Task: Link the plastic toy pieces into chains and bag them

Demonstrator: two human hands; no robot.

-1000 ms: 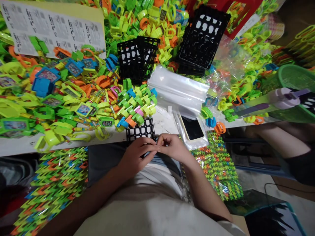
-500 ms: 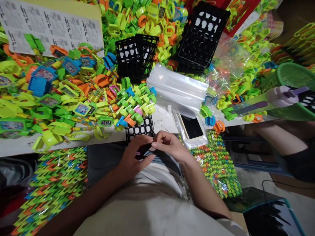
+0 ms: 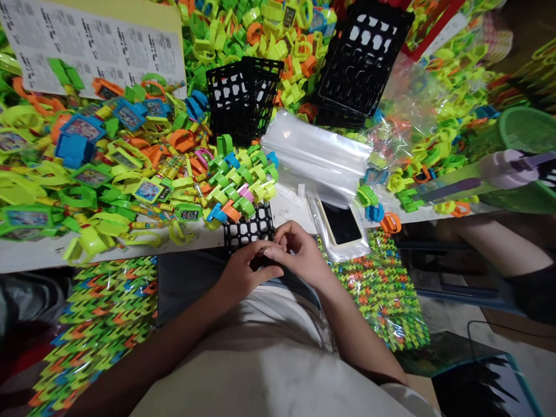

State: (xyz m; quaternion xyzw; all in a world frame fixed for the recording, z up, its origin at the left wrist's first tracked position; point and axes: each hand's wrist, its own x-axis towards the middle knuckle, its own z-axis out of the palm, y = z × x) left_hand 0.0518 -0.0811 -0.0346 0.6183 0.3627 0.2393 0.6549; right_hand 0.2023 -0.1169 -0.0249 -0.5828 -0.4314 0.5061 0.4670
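My left hand [image 3: 247, 271] and my right hand [image 3: 303, 255] meet over my lap, just before the table edge. Their fingertips touch each other, with thumbs and forefingers pinched around something too small and hidden to name. Directly beyond them lies a black grid tray [image 3: 234, 234] that juts slightly over the edge. Rows of green, yellow, blue, orange and pink plastic toy watches [image 3: 243, 184] fill its far part. A phone [image 3: 341, 223] in a clear plastic sleeve rests right of my right hand.
Loose toy watches [image 3: 91, 176] cover the left side. Clear plastic bags [image 3: 317, 156] lie in the middle, with black trays [image 3: 365, 61] behind. A sticker sheet [image 3: 99, 43] is at back left. A green basket [image 3: 512, 130] and another person's arm [image 3: 508, 246] are at right.
My hands have drawn closer together, and the fingertips now overlap more. The gap between left thumb and fingers has narrowed. The view has shifted slightly; the table things stay put.
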